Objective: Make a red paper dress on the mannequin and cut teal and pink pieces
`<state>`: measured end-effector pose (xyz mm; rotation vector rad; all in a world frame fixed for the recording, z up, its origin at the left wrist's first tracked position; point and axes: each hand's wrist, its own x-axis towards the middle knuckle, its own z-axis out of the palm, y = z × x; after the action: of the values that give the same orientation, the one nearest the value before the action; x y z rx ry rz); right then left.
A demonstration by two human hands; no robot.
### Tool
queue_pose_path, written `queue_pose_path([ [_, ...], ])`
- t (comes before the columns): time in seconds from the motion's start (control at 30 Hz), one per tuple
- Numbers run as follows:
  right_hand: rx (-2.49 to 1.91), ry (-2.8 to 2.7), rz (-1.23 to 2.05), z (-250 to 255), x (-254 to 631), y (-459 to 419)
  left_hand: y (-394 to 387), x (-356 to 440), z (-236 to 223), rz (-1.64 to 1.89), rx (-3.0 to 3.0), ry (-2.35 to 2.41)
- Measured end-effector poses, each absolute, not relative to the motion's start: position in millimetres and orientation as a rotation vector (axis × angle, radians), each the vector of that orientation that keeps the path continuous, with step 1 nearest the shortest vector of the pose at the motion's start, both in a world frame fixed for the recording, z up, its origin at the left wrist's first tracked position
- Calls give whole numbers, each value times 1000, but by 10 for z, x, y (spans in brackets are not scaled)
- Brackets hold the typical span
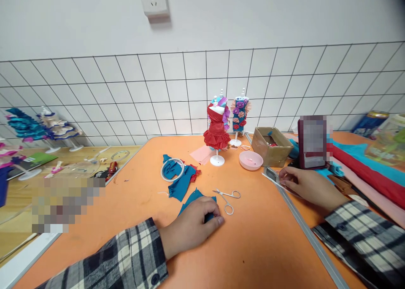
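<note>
My left hand (198, 221) rests on the orange mat with curled fingers, closed on a piece of blue cloth (193, 198) that shows beyond the knuckles and inside the grip. Just to its right lie small silver scissors (228, 195), blades apart. My right hand (308, 187) is at the right edge strip, its bent fingertips closed on a flat clear packet (271, 174) with something grey in it. Ahead of the left hand, another blue cloth piece (181, 185) lies with a pale ring (163, 169) and some red ruffle (196, 174).
A mini dress form in red (217, 128) and one with flowers (239, 116) stand near the tiled wall. By them are a pink bowl (251, 160), a cardboard box (272, 147) and pink cloth (201, 154). A dark upright device (312, 142) and fabric rolls (357, 171) occupy the right.
</note>
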<state>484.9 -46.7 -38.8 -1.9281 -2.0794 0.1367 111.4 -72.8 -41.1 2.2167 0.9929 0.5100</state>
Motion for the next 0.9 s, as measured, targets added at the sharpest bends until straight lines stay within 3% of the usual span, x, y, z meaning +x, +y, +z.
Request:
queue_pose_path([
  [0.27, -1740, -2246, 283, -359, 4825, -473, -737, 1123, -383, 495, 2203, 1003],
  [0.5, -1936, -2253, 410, -349, 4766, -516, -725, 1123, -390, 495, 2230, 979],
  [0.9, -1901, -2214, 534, -354, 4849, -503, -735, 1129, -359, 494, 2227, 981],
])
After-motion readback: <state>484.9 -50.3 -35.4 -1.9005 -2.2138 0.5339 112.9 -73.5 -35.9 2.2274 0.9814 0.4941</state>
